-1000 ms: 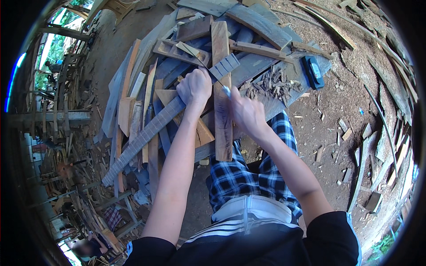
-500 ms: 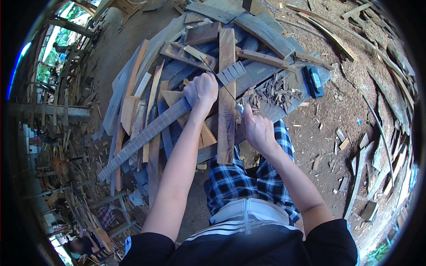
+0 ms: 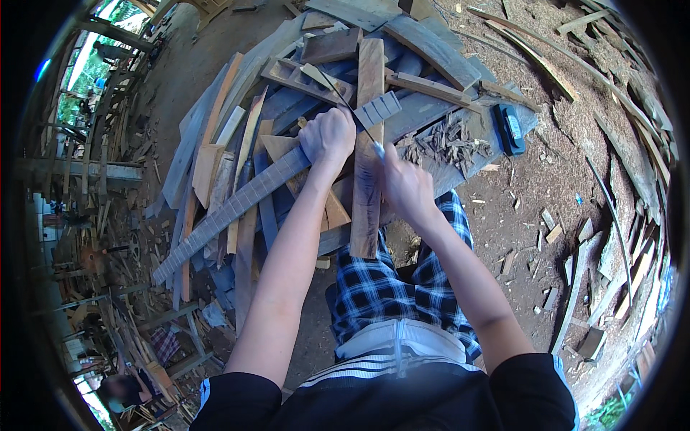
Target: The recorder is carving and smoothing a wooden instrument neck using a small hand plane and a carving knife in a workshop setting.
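Observation:
My left hand (image 3: 328,136) is closed around a long wooden strip (image 3: 233,213) marked with evenly spaced cross lines. The strip slants from lower left to upper right, its far end lying over an upright plank (image 3: 369,179). In my right hand (image 3: 407,184), the closed fingers hold the pale handle of a thin-bladed tool, seen edge-on and looking like a saw (image 3: 364,126). Its dark, narrow blade crosses the strip just right of my left fist. A small light wood piece (image 3: 315,72) lies by the blade's far end.
Stacked boards and offcuts (image 3: 431,54) surround the strip. Wood shavings (image 3: 456,144) lie heaped on a board at the right, beside a dark blue box-shaped object (image 3: 509,130). Long slabs (image 3: 607,269) lie on the chip-strewn ground. Another person (image 3: 121,391) is at the lower left.
My right hand has moved away from my body and slightly left, pushing the tool along its length. My left hand stays on the strip.

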